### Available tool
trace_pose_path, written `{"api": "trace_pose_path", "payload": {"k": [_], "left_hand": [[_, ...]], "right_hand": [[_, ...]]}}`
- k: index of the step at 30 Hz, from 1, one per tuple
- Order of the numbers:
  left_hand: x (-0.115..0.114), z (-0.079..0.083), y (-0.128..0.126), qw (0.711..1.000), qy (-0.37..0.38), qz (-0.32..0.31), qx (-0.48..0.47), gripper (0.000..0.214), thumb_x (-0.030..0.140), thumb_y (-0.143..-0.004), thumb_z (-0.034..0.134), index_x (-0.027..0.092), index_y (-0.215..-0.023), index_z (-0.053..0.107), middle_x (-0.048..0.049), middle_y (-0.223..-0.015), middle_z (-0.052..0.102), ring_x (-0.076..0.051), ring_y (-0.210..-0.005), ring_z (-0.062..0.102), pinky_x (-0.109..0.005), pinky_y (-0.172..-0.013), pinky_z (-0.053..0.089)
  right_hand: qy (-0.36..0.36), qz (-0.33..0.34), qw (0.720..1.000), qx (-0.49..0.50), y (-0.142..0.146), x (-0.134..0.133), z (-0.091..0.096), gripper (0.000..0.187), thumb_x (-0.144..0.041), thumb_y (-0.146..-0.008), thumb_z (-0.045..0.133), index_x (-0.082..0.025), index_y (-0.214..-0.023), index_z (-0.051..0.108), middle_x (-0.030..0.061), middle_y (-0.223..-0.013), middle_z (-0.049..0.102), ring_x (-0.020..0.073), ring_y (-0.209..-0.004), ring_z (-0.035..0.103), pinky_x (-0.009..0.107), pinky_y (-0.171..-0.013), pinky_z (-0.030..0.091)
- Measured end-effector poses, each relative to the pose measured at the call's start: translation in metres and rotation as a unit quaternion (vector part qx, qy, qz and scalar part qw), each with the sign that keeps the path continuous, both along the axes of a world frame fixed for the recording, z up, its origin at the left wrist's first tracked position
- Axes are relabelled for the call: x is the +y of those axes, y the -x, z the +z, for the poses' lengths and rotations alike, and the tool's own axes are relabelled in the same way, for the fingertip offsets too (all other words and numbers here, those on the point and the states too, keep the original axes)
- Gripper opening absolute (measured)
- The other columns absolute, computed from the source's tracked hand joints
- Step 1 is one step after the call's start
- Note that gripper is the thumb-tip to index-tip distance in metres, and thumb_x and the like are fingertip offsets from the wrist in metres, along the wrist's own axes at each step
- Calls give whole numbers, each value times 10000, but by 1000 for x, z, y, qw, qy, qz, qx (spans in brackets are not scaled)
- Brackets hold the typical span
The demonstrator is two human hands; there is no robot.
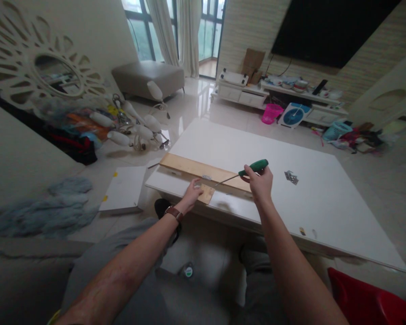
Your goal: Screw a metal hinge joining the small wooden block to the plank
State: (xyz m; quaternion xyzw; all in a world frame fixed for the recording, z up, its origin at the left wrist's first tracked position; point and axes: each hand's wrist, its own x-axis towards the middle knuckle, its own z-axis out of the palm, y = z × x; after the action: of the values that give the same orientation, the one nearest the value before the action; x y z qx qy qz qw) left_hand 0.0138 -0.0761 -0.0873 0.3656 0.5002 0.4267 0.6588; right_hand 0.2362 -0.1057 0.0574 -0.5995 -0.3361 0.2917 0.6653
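Observation:
My right hand grips a screwdriver by its green handle. Its thin shaft slants down to the left, with the tip close above a short wooden piece. My left hand, a brown-strapped watch at its wrist, has its fingers curled at the left edge of that short piece; something small and shiny is by the fingertips, too small to name. Behind it a long wooden board runs across the white panel. A small metal fitting lies at the board, near where the two wooden pieces meet.
Several metal fittings lie on the panel at right, and a small brass-coloured part nearer its front edge. A white box stands at left, a red stool at lower right. A lamp with several shades lies beyond.

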Motion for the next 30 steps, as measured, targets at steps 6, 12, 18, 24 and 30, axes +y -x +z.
{"api": "trace_pose_path", "payload": {"k": [6,12,18,24,30], "left_hand": [[9,-3,-5,1000,17,8,-20,683,52,-592,660,226,-1245,556,-25,-881,704,-195,-777,682,-258,-678,496],[15,-1,-4,999,16,26,-32,525,55,-605,687,226,-1083,551,-5,-834,671,-188,-746,674,-265,-666,506],[15,4,-5,996,9,57,-63,535,56,-646,717,224,-1124,544,-32,-920,736,-195,-813,718,-298,-736,551],[17,-4,-6,988,52,112,-93,426,75,-681,800,180,-1030,579,-51,-871,740,-168,-815,712,-307,-826,561],[16,-13,-2,985,57,114,-115,472,142,-683,861,179,-1081,610,-72,-906,758,-218,-878,733,-356,-853,567]], "right_hand": [[-7,4,1000,-5,-1,0,-3,511,-500,-626,928,-215,-860,574,-25,-824,630,198,-741,729,500,-738,722],[-9,4,1000,-2,-4,-2,-5,496,-485,-644,921,-217,-875,572,-18,-844,643,202,-736,737,507,-740,721],[-15,2,1000,-2,0,-2,-4,488,-482,-645,909,-213,-872,571,-14,-852,654,202,-763,729,476,-706,721],[-43,22,998,-50,15,2,-8,459,-479,-704,868,-231,-909,541,-21,-860,637,181,-800,684,429,-736,702],[-68,44,984,-156,32,9,-10,443,-441,-752,819,-242,-1021,529,3,-868,665,199,-802,695,372,-709,660]]}}
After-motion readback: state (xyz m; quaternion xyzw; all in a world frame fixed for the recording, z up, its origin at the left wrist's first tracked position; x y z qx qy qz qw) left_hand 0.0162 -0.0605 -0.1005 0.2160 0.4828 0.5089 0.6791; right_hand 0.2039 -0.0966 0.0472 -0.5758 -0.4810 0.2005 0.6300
